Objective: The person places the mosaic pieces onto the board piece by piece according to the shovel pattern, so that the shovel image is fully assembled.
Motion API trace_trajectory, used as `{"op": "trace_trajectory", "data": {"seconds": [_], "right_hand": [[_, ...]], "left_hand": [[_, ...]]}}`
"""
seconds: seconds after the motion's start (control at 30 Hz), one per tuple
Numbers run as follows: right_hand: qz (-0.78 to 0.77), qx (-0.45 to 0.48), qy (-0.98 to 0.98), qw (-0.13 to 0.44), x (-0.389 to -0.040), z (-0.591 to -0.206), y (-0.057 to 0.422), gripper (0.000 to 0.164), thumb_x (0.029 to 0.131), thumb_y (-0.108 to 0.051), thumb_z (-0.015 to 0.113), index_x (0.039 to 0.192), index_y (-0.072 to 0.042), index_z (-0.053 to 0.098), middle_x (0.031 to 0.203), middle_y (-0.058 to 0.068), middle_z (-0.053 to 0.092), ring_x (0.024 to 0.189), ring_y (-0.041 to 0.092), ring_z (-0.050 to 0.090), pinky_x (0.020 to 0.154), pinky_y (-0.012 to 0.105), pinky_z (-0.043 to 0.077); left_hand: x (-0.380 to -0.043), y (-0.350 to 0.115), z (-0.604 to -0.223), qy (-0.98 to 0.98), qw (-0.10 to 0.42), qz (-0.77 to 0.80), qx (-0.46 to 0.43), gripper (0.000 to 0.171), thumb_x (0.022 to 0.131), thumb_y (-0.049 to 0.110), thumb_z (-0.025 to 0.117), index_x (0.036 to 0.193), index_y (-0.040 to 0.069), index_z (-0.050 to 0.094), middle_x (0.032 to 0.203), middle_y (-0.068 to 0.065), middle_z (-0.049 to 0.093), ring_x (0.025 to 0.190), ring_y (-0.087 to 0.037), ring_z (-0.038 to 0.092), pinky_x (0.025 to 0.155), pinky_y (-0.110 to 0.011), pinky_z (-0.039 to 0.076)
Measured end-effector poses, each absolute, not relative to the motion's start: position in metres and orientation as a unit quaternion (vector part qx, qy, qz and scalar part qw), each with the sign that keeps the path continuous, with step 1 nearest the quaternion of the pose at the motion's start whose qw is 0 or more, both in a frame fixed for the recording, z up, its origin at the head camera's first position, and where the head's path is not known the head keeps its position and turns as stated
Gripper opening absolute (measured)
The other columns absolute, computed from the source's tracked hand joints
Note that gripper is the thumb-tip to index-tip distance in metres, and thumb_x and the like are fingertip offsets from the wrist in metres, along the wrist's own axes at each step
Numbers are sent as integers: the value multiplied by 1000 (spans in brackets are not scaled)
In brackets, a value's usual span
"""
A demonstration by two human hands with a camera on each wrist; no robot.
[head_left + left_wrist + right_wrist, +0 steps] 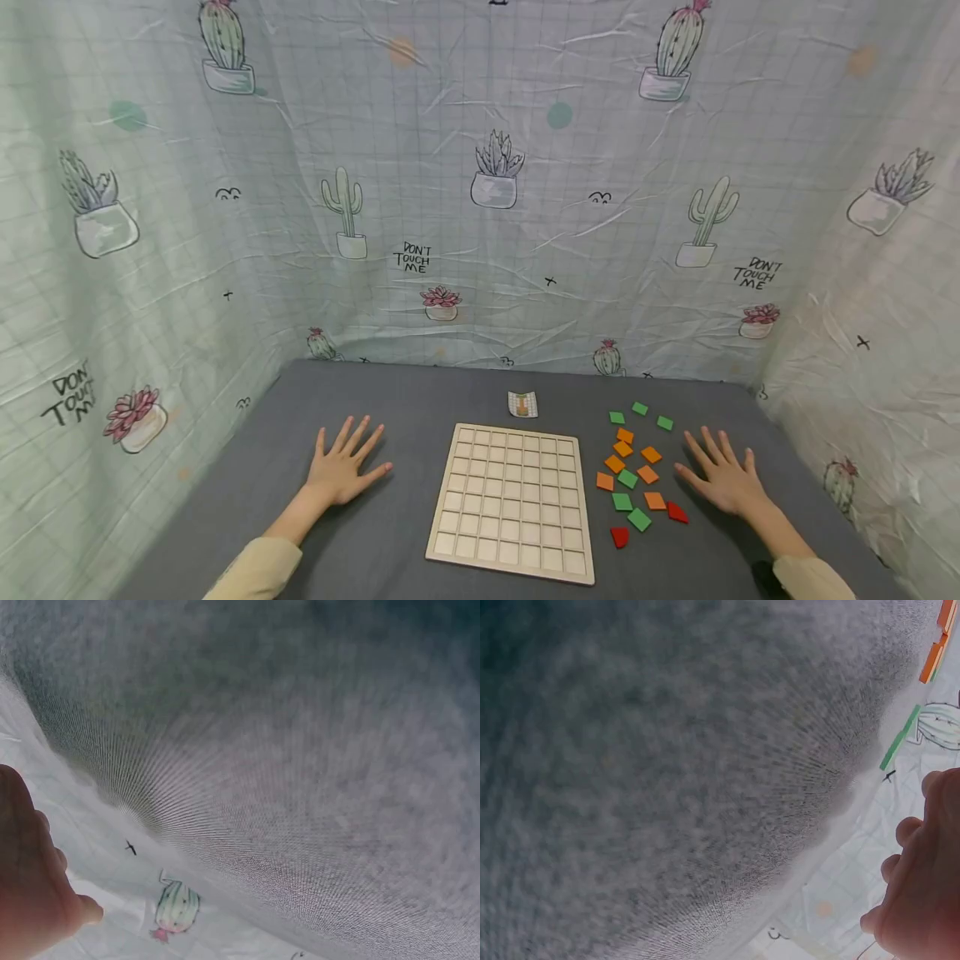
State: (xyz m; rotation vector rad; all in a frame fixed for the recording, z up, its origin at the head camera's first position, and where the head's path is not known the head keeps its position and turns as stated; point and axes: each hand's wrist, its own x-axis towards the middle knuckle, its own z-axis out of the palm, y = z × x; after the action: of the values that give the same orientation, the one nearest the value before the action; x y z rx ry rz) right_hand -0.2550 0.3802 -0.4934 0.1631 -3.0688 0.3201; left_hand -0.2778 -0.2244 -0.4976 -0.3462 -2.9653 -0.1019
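My left hand (341,468) lies on the grey tabletop left of a pale wooden grid board (512,504), its fingers spread and holding nothing. To the right, my right hand (725,477) rests with spread fingers beside a scatter of small flat tiles. Nearest to it are a green tile (665,423), an orange tile (651,454) and a red piece (677,512) with a rounded side. Another red piece (619,537) sits by the board's lower right corner. In the right wrist view, tile edges show past the hand, such as a green tile (900,739).
A small printed card (522,405) lies behind the board, its edge curled. Several more orange and green tiles are spread between the board and my right hand. A cactus-patterned curtain (480,250) encloses the grey table (390,550) at the back and both sides.
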Motion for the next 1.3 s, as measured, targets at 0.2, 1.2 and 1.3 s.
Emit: {"op": "trace_trajectory", "data": {"seconds": [0.2, 1.2, 1.3], "right_hand": [[100, 56, -993, 31, -256, -493, 379, 75, 87, -56, 40, 144, -13, 17, 145, 26, 14, 133, 47, 3, 93, 70, -6], [84, 79, -992, 49, -249, -491, 361, 71, 88, -54, 43, 142, -12, 26, 146, 20, 20, 135, 42, 9, 96, 69, -2], [87, 83, -991, 52, -250, -490, 359, 70, 87, -53, 43, 142, -12, 26, 146, 20, 21, 135, 42, 9, 96, 69, -2]], "left_hand": [[-277, -224, -497, -989, 85, -26, -116, 73, 82, 64, 42, 140, 23, 30, 148, -7, 24, 137, -33, 17, 103, -61, 4], [-250, -215, -489, -980, 88, -13, -175, 72, 80, 66, 42, 140, 28, 30, 148, -3, 24, 137, -30, 17, 104, -61, -2], [-251, -214, -490, -979, 93, -5, -182, 73, 80, 67, 40, 140, 27, 30, 148, -3, 23, 137, -30, 18, 104, -60, -2]]}}
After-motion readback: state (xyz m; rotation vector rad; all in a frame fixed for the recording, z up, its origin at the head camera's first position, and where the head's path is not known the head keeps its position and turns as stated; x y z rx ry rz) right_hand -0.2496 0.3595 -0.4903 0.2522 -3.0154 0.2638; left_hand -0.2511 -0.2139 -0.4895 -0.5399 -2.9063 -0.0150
